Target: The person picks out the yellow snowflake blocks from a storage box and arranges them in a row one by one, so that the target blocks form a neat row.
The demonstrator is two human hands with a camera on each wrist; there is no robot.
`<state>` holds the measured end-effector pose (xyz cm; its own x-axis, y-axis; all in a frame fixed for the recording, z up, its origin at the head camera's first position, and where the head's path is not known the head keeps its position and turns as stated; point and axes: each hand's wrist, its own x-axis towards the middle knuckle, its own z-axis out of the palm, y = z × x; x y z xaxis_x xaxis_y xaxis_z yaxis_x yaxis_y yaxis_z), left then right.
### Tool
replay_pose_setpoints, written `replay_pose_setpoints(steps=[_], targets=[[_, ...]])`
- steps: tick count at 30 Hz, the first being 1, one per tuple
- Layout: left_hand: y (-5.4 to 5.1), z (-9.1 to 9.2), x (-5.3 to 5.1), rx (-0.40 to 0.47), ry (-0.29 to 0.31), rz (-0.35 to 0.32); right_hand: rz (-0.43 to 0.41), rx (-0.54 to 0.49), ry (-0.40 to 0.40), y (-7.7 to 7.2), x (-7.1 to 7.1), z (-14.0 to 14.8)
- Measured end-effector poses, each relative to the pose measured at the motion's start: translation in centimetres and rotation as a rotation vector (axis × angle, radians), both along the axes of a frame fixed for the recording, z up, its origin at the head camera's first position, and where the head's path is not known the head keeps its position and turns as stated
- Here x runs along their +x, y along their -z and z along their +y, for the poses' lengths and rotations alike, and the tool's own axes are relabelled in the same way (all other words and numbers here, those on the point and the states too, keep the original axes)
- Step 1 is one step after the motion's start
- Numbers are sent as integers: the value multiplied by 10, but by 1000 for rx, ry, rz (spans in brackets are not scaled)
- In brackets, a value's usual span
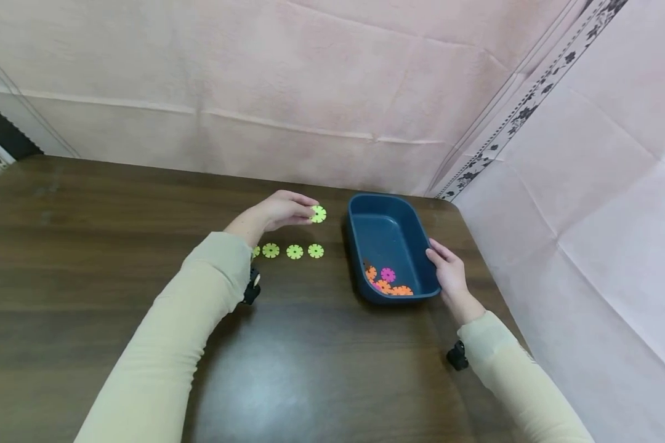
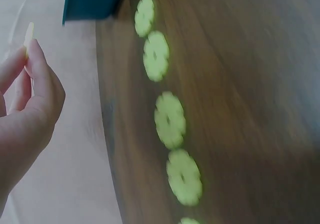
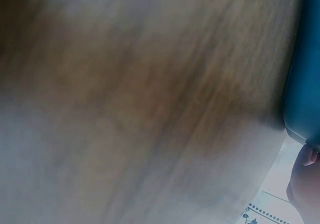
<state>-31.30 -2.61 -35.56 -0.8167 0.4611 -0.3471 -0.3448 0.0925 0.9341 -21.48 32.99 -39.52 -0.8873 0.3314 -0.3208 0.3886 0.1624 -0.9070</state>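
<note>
Between thumb and fingertips, my left hand (image 1: 285, 210) pinches a yellow-green flower-shaped disc (image 1: 319, 214) above the table, left of a dark blue plastic bin (image 1: 384, 198). The left wrist view shows that disc edge-on at the fingertips. Several matching yellow-green discs (image 1: 294, 251) lie in a row on the table, some partly hidden behind the left sleeve. My right hand (image 1: 449, 274) grips the bin's right side near its front corner; part of its grasp is hidden in the right wrist view. Orange discs (image 1: 401, 290) and pink discs (image 1: 388, 274) lie inside the bin's near end.
The dark wood-grain table (image 1: 288, 357) runs under everything. Pale cloth (image 1: 310, 80) hangs along its far edge, and another patterned cloth (image 1: 598, 197) covers the right side close to the bin. A black wrist device (image 1: 457, 355) sits at the right cuff.
</note>
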Motion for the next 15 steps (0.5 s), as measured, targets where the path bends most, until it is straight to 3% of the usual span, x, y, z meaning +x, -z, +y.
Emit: replay_pose_setpoints(steps=[8, 15], targets=[[9, -55, 3, -16, -42, 15, -6, 11, -16, -2, 1, 1], [15, -102, 12, -71, -33, 18, -8, -7, -18, -3, 2, 1]])
